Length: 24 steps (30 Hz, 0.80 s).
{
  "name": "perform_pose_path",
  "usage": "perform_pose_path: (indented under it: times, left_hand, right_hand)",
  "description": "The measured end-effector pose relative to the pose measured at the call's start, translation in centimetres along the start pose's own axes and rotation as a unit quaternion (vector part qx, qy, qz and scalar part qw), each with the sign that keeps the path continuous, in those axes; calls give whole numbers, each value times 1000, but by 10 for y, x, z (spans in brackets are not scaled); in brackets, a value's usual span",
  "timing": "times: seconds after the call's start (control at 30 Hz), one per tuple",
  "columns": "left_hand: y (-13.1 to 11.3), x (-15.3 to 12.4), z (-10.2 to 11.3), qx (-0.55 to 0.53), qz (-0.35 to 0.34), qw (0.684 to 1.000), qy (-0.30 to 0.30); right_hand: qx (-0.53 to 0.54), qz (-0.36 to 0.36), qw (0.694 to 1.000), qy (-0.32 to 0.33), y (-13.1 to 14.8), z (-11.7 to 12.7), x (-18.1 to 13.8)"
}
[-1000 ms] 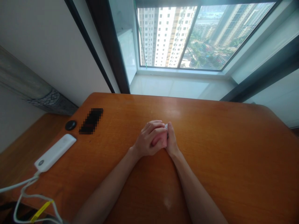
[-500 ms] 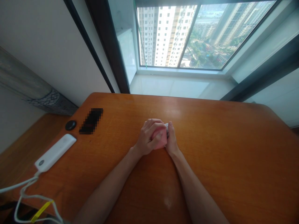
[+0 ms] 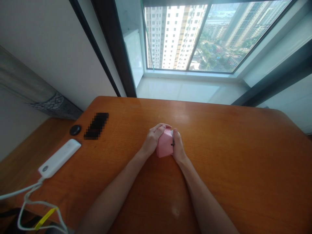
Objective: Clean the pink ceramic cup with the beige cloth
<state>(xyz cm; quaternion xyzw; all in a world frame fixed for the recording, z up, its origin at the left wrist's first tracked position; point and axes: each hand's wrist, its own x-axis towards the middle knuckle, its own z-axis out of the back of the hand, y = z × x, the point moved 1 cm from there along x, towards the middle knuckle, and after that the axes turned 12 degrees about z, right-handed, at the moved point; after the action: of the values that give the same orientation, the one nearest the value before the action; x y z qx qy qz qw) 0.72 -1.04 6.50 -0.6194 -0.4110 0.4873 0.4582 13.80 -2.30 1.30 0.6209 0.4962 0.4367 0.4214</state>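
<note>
A small pink box-shaped object (image 3: 165,144) is held between both hands over the middle of the table. Its kind is not plain; a bit of white and a small dark part show at its right edge. My left hand (image 3: 156,136) is closed around its left and far side, thumb and fingers near the top. On the other side, my right hand (image 3: 178,146) grips the right edge with the thumb pointing away from me. The right fingers are mostly hidden behind the object.
The brown wooden table (image 3: 231,162) stands against a window recess (image 3: 182,87). Along its left side lie a white power strip (image 3: 59,158) with a cable (image 3: 40,204), a round black object (image 3: 75,130) and a blurred-out dark rectangle (image 3: 96,126). A curtain (image 3: 44,92) hangs at the left.
My left thumb has moved up and away from the pink object's near face, so more of that face shows. A small dark part now shows at its right edge. The right hand has barely moved.
</note>
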Motion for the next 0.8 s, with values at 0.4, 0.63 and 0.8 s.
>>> perform_pose_path:
  times: [0.4, 0.63, 0.8]
  left_hand:
    - [14, -11, 17, 208, -366, 907, -18]
    - [21, -9, 22, 286, -387, 877, -3]
    - [14, -12, 12, 221, -329, 918, -1]
  right_hand:
    - [-18, 24, 1000, 7, 7, 3, 1]
    - [-14, 19, 1000, 4, 1, 4, 1]
    - [3, 15, 1000, 4, 2, 4, -1]
